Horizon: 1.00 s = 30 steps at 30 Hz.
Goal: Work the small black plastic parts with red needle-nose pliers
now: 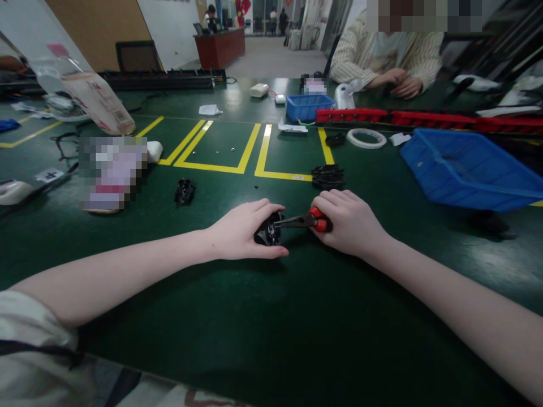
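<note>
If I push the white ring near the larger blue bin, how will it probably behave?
Lying flat on the table, the white ring would probably slide rather than roll. Stood on edge, its round shape would likely roll. Its slim band suggests low weight.

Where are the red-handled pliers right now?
In the head view, the red-handled pliers are just right of centre, gripped in the right hand, their tip at the black part held in the left hand.

The left hand [240, 230] holds a black part [264, 233]; the right hand [347, 219] grips red-handled pliers [304, 221], tips at it
</note>
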### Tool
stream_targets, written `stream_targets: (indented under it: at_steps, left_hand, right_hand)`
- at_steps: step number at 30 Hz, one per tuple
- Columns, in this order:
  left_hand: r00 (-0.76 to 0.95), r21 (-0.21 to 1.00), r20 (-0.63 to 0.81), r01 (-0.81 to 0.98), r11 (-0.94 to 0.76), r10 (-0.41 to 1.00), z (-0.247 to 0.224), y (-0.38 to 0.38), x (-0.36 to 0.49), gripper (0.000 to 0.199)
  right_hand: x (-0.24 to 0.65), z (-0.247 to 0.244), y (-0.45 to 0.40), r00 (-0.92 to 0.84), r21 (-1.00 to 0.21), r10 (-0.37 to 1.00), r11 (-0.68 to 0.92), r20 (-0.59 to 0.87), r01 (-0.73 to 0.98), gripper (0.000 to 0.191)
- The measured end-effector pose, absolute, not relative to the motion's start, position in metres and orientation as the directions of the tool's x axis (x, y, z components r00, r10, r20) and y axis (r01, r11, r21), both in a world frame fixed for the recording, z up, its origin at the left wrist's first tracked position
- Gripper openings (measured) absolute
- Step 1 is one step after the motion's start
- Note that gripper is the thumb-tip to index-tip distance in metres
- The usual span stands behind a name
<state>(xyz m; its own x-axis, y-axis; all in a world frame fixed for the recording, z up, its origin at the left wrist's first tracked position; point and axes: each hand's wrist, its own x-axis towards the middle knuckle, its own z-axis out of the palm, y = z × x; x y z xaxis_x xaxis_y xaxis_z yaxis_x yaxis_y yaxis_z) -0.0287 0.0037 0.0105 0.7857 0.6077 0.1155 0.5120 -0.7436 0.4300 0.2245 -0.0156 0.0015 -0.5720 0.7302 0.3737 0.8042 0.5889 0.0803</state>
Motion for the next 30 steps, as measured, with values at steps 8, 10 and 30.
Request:
stream_targets:
  at_steps: [8, 10, 30]
  left_hand:
    - [0.799, 0.412, 0.132, 0.494, -0.765, 0.587, 0.010, 0.002, -0.029, 0.074]
    - [0.795, 0.416, 0.119, 0.504, -0.757, 0.595, 0.011, 0.003, -0.029, 0.073]
    - [0.853, 0.140, 0.116, 0.493, -0.859, 0.508, 0.012, 0.002, -0.027, 0.076]
  right_hand:
    - [0.223, 0.005, -0.015, -0.572, 0.013, 0.749, 0.603, 0.334, 0.798, 0.009]
    - [0.224, 0.004, -0.015, -0.553, -0.013, 0.753, 0.596, 0.356, 0.803, 0.008]
    - [0.238, 0.002, -0.015, -0.644, 0.068, 0.621, 0.694, 0.447, 0.716, 0.037]
